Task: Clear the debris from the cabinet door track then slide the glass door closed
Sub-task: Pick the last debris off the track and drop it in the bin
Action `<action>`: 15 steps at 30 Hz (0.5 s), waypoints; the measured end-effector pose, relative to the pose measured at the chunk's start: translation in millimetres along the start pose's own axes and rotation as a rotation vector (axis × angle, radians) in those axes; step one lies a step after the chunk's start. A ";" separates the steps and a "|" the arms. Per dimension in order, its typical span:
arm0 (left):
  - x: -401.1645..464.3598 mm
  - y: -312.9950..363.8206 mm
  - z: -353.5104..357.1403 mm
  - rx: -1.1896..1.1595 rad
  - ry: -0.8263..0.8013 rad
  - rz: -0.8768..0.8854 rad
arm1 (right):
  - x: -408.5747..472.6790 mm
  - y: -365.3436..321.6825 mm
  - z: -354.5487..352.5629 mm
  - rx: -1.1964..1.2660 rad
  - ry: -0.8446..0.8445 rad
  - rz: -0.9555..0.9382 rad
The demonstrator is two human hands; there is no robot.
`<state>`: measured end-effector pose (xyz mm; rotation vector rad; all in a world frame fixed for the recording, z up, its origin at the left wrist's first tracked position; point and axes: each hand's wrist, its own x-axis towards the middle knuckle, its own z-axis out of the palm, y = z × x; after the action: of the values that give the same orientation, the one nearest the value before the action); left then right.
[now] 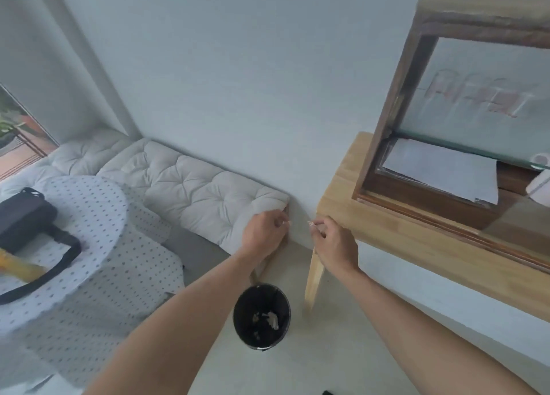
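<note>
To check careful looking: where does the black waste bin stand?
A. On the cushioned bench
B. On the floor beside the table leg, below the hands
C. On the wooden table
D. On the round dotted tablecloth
B: the black waste bin stands on the floor by the table leg, below the left hand and right hand.

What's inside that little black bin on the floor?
The black bin holds a few pale crumpled scraps lying at its dark bottom. What they are is too blurred to tell, and its near wall hides part of the bottom.
</note>
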<state>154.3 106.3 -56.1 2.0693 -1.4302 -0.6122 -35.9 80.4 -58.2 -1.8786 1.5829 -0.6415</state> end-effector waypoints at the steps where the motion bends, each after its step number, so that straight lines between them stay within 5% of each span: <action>1: -2.6 -11.2 -4.1 0.003 0.001 -0.029 | -1.1 -3.8 10.2 -0.010 -0.025 -0.005; 15: -26.0 -123.6 -1.2 0.037 -0.033 -0.293 | -1.6 -3.7 123.5 -0.170 -0.329 -0.028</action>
<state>232.1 166.3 -135.4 2.3294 -1.1716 -0.7424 52.2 98.7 -142.9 -2.0102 1.4342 -0.1978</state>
